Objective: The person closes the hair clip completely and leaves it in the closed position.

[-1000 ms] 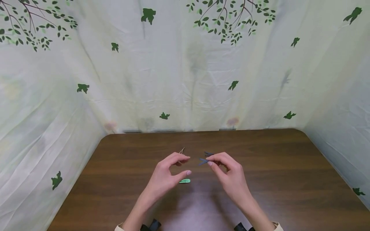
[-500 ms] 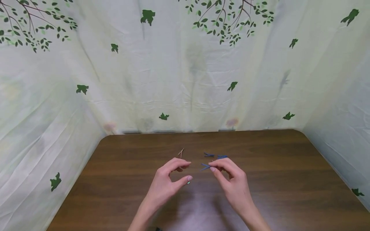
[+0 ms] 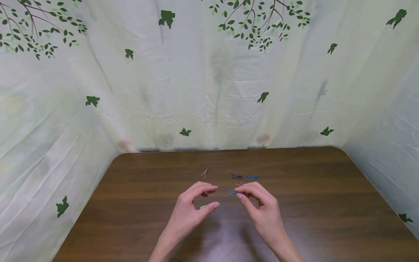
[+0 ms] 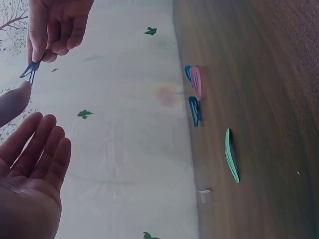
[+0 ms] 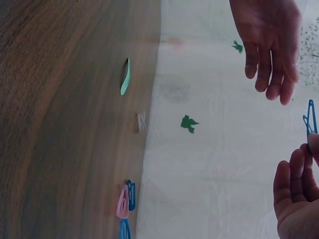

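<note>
Thumb and fingers of my right hand [image 3: 262, 207] pinch a blue snap hair clip [image 3: 231, 193], its two parts spread apart and pointing left. Across a small gap, my left hand [image 3: 191, 207] holds nothing; its fingers are extended and the thumb stands apart from them. In the left wrist view the clip [image 4: 33, 70] appears near the left thumb, but the head view shows them apart. A green hair clip [image 4: 231, 157] lies on the table, mostly hidden behind the left thumb in the head view.
Beyond the right hand lie two blue hair clips [image 3: 236, 175] and a pink one [image 4: 196, 82]. A pale, thin clip [image 3: 204, 173] lies farther left on the brown wooden table [image 3: 147, 203]. A white leaf-patterned curtain [image 3: 196, 91] hangs behind the table.
Both hands have come slightly nearer the table's front, uncovering the blue, pink and pale clips behind them. The right hand keeps its pinch on the blue hair clip.
</note>
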Tool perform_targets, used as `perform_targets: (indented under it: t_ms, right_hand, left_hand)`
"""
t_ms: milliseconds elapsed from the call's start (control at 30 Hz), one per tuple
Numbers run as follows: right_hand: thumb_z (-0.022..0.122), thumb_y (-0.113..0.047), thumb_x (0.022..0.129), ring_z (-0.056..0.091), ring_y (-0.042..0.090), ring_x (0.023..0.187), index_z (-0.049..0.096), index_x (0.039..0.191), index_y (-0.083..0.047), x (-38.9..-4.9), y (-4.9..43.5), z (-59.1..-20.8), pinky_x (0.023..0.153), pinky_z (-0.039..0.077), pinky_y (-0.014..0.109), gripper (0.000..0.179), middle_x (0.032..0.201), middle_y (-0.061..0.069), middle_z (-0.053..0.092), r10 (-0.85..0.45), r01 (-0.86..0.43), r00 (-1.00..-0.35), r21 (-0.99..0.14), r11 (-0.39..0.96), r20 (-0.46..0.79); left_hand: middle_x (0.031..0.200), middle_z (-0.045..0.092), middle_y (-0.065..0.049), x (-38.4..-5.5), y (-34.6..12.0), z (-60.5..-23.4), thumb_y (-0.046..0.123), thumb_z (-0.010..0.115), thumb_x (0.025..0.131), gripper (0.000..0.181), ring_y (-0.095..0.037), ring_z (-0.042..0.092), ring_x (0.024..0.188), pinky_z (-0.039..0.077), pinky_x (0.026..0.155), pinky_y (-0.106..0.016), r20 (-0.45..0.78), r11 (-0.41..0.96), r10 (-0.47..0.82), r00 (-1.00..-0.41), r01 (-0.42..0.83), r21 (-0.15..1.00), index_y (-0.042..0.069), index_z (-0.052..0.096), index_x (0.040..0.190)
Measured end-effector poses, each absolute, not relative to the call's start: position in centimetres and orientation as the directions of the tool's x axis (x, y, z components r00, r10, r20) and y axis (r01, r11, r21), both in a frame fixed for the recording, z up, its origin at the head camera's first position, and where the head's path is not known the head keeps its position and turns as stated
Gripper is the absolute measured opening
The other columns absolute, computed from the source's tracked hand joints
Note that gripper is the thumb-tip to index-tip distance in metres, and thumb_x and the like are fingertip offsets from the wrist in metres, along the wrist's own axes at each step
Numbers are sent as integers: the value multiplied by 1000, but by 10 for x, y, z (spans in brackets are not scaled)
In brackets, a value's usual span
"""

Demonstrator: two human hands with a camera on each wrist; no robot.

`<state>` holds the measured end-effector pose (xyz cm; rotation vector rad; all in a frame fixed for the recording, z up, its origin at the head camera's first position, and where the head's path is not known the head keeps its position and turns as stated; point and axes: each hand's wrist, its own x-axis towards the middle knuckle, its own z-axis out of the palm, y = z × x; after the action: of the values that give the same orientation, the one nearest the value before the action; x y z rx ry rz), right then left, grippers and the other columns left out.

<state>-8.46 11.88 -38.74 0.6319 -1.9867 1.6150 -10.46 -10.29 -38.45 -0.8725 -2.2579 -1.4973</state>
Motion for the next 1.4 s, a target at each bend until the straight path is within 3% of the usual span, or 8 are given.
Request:
perform_targets:
  t_ms: [267,500,967,1167,1400]
  right_hand:
    - [72,6,85,61,15,86,72,104,-15,-80,114,-386,81,49,23,29,94,-3,65,-65,-655,-747,-716,242,661]
    - [74,4,85,62,13,88,73,104,-16,-78,111,-386,85,48,23,28,96,-3,67,-71,-675,-725,-685,275,685]
    - [73,18,76,63,16,79,73,96,-3,-64,98,-360,74,49,18,29,90,7,68,-74,-704,-696,-658,267,715]
    - [74,19,74,64,17,81,74,97,-2,-63,96,-357,79,48,17,31,90,5,68,-86,-737,-659,-619,269,747]
    - [74,20,73,64,16,78,74,96,-2,-63,96,-359,73,49,18,31,89,5,69,-88,-731,-674,-646,219,733]
  left_hand:
    - [109,67,5,-101,-104,-382,18,80,84,33,-14,61,98,50,85,-30,569,245,337,-750,653,716,16,69,116]
    - [107,67,1,-100,-101,-381,18,80,84,32,-15,61,98,51,83,-30,595,212,353,-722,681,701,15,70,115]
    - [101,68,4,-100,-98,-379,10,78,85,19,-14,63,96,50,83,-25,658,211,321,-681,729,651,11,74,103]
    - [93,69,4,-100,-97,-379,4,78,83,15,-13,64,89,50,80,-23,700,198,274,-660,751,630,12,75,96]
    - [89,68,5,-100,-98,-377,-2,78,80,17,-12,64,84,50,78,-23,711,174,277,-646,762,624,12,74,89]
